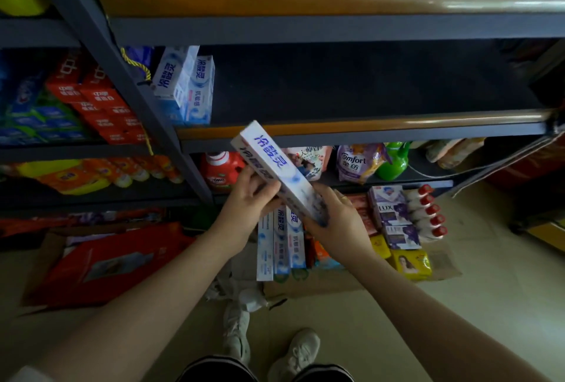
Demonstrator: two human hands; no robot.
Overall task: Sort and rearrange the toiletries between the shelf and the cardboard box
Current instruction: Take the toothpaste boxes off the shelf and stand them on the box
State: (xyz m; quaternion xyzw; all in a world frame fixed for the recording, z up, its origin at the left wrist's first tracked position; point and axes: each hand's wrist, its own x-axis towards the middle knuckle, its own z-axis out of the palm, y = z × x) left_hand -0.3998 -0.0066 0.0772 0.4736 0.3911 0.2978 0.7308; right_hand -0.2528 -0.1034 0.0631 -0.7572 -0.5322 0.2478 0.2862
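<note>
A person is standing in front of a dark metal shelf (pixel 336 30), looking down at both bare hands. The two hands are holding one long white-and-blue toothpaste box (pixel 275 167) between them, just in front of and slightly below the front edge of the shelf's middle tier. The box is tilting — its upper end is pointing up and left toward the shelf edge, its lower end down and right. The left hand (pixel 247 195) is gripping the box at its middle from the left side, fingers curling around it. The right hand (pixel 333 216) is closing around the lower end of the same box.

On the shelf's middle tier, at the far left, a few matching toothpaste boxes (pixel 186 85) are standing upright together; the rest of that tier is showing bare dark board.

Below the shelf, on the floor, a cardboard box (pixel 440 262) is lying open. Inside it, more toothpaste boxes (pixel 281 244) are lying side by side directly beneath the hands, with purple soap packs (pixel 394 216) and white bottles with red caps (pixel 425 213) to their right.
</note>
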